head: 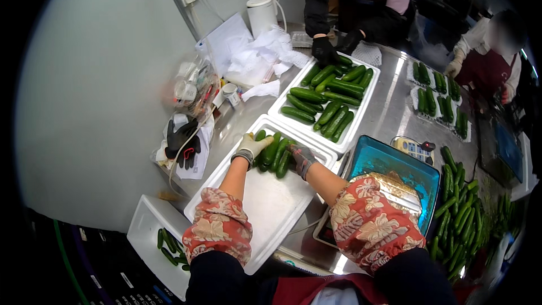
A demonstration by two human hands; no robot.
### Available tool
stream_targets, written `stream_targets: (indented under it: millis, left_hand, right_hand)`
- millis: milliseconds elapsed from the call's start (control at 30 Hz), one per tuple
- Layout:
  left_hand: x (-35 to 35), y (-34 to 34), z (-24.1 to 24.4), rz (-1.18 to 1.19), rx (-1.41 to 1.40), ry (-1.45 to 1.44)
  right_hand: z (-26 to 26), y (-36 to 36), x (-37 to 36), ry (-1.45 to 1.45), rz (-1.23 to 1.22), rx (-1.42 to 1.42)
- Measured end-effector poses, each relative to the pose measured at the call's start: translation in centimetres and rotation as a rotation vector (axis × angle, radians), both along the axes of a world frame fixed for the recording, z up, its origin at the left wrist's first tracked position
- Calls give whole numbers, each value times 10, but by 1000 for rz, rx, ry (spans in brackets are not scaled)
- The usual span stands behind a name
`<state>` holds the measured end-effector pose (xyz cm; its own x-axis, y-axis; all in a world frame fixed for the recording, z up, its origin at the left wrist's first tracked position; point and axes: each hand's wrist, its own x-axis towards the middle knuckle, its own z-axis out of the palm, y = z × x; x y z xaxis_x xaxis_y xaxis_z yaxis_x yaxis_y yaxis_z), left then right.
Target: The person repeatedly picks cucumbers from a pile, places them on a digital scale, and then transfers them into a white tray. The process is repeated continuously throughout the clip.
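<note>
Several green cucumbers [273,152] lie side by side at the far end of a white tray [271,220] before me. My left hand [253,146], in a pale glove, rests against the left side of this row, fingers over the cucumbers. At the row's right side is my right hand [301,159], in a grey glove, its fingers partly hidden behind the cucumbers. Whether either hand grips them is not plain. Beyond, a second white tray [368,106] holds many loose cucumbers.
A scale with a blue pan [360,152] stands right of the tray. Further right are a cucumber pile [461,216] and wrapped cucumber packs [442,97]. A white bin [146,233] sits lower left. A co-worker's black-gloved hand [324,51] touches the far tray; another person stands at the right.
</note>
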<state>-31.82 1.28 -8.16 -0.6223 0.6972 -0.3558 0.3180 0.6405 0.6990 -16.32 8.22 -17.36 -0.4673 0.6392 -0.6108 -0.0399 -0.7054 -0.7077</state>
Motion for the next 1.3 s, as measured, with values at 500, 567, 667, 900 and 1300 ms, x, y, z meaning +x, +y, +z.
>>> stream_targets:
  millis: [500,567,667,900,1300]
  left_hand:
    - [62,-81,25,-189,786,-672]
    - [79,-85,42,-279,939,-573]
    - [83,-97,51,-355,937,-497]
    - [90,-116,71,-434,927,-352]
    - [78,-103,60,-449,852,-405]
  right_hand:
    - [129,-61,46,310,241,426]
    - [116,-70,54,682,180,464]
    - [126,-78,60,519,232,772]
    - [149,-96,73,836,242,380]
    - [108,-94,63,566,162,611]
